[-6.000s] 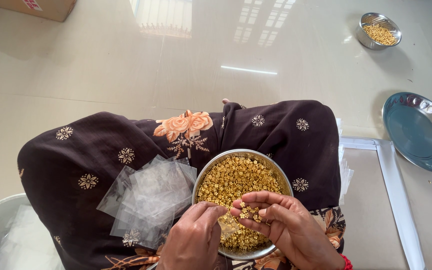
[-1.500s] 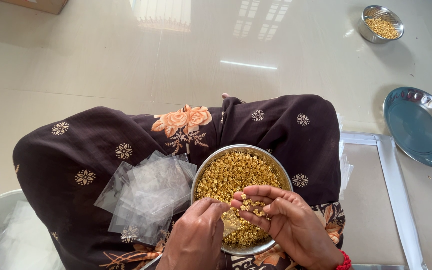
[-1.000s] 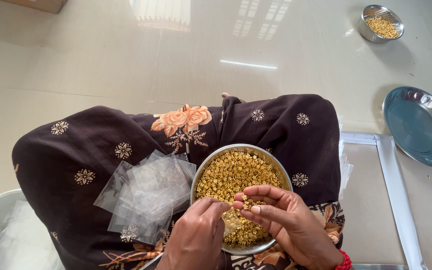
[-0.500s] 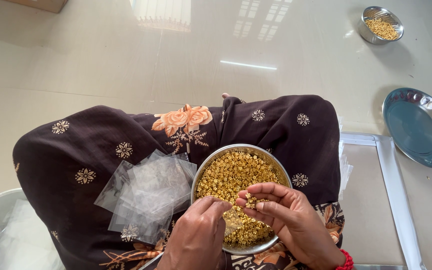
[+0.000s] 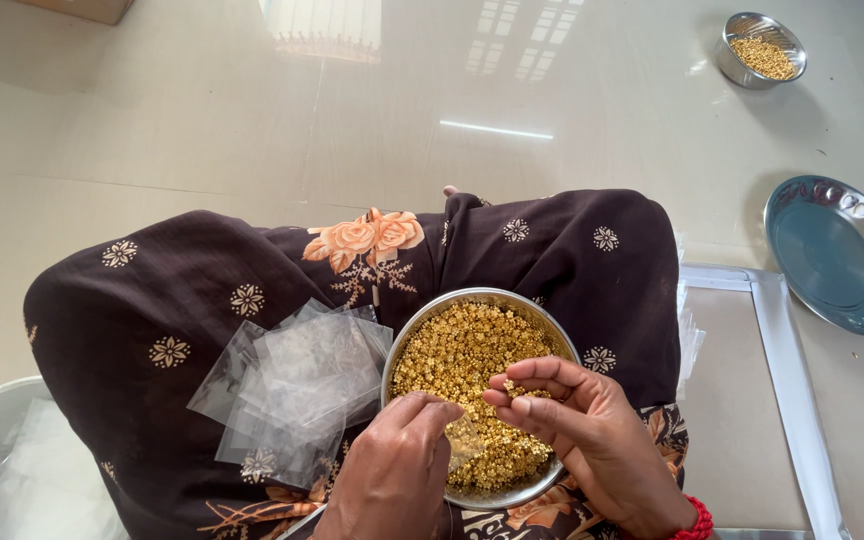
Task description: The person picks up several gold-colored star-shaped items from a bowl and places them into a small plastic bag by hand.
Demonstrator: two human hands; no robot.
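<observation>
Lying on the lap's left side, a loose stack of clear bags (image 5: 292, 385) rests on dark flowered cloth (image 5: 152, 300), just beside a steel bowl (image 5: 422, 325) heaped with small gold beads (image 5: 462, 350). Over that bowl the left hand (image 5: 397, 470) pinches a small clear bag (image 5: 464, 440), and the right hand (image 5: 582, 420) holds a few beads (image 5: 509, 387) between thumb and curled fingers. Far right: an empty steel plate (image 5: 837, 255) and a second bead bowl (image 5: 762, 48) on the floor.

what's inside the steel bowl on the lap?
The steel bowl is heaped with small gold beads. The left hand and right hand cover its near part; the bowl's bottom is hidden.
</observation>
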